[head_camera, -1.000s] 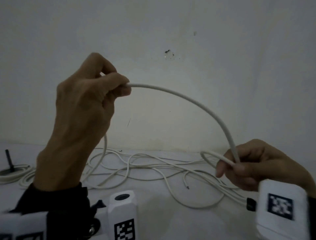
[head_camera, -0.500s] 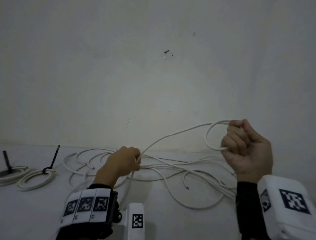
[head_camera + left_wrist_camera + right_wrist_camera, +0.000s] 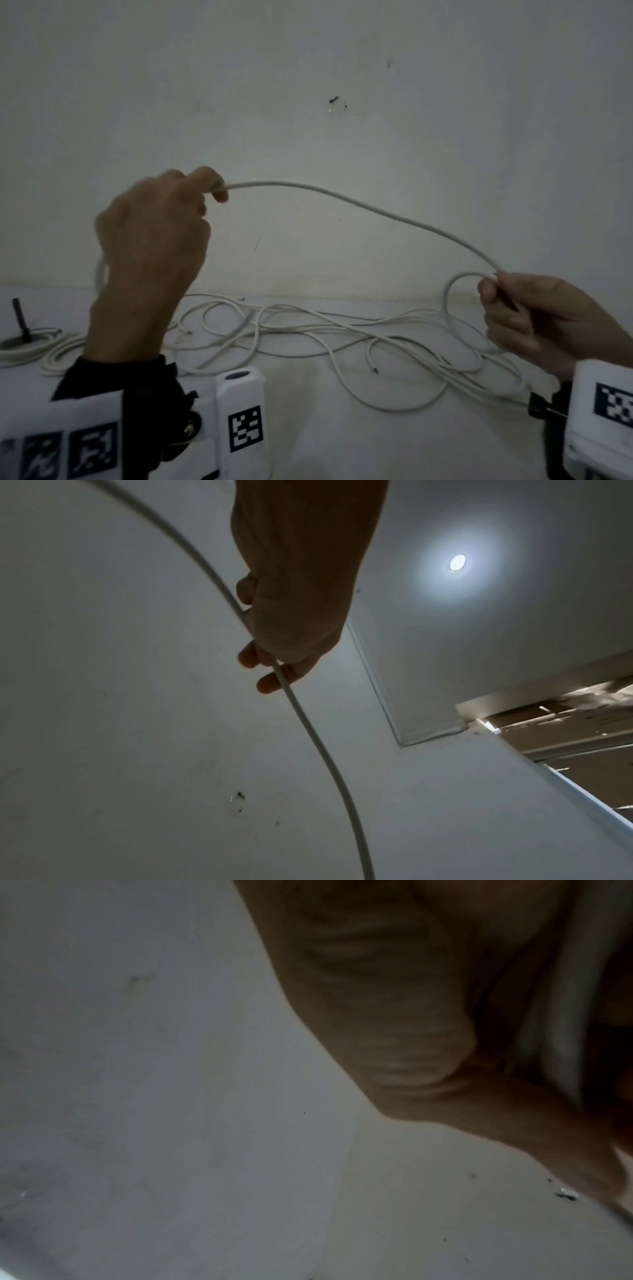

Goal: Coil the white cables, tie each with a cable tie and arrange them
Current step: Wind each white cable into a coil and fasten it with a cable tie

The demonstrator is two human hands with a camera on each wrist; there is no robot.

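A: Whereas half a second ago it sat low by the loose tangle [image 3: 308, 329], where's the left hand [image 3: 154, 246]?

B: Raised above it, pinching the white cable [image 3: 359, 205]; right hand [image 3: 541, 318] grips its loop, lower.

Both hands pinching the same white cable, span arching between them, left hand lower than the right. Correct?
Not quite. The head view shows the left hand raised higher than the right hand, not lower. The rest holds: both pinch the same white cable, which arches between them.
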